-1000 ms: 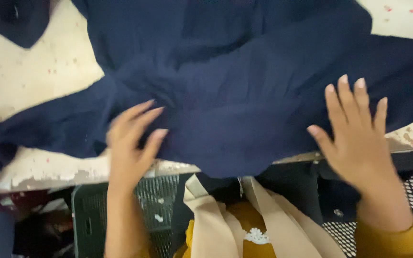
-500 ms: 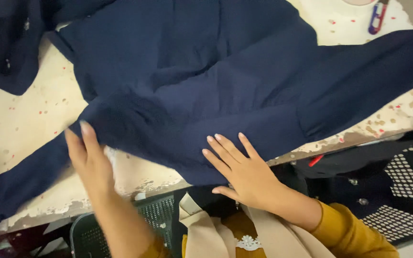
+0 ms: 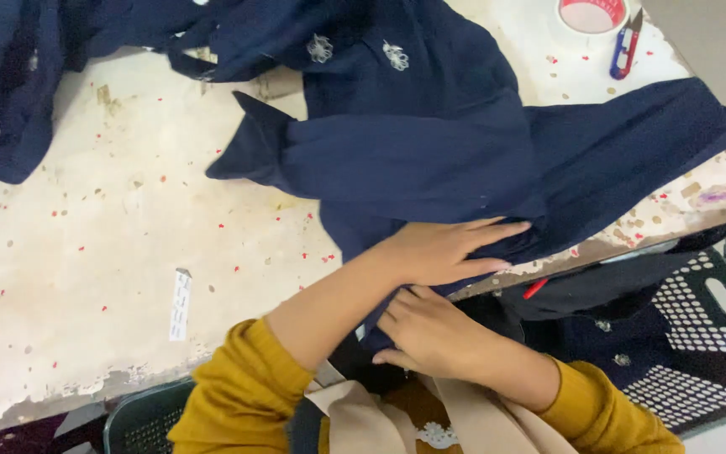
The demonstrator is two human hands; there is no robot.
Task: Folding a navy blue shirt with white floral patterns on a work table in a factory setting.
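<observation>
Now left hand (image 3: pixel 443 250) flat, open, pressing navy garment (image 3: pixel 430 160); right hand (image 3: pixel 430 329) loosely grips its edge.

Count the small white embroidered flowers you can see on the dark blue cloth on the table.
2: both near the top, one flower left of the other flower. Folds of the dark blue cloth may hide more.

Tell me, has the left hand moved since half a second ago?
Yes. The left hand has crossed rightward along the table's near edge; it now presses the navy garment, above the right hand.
</observation>
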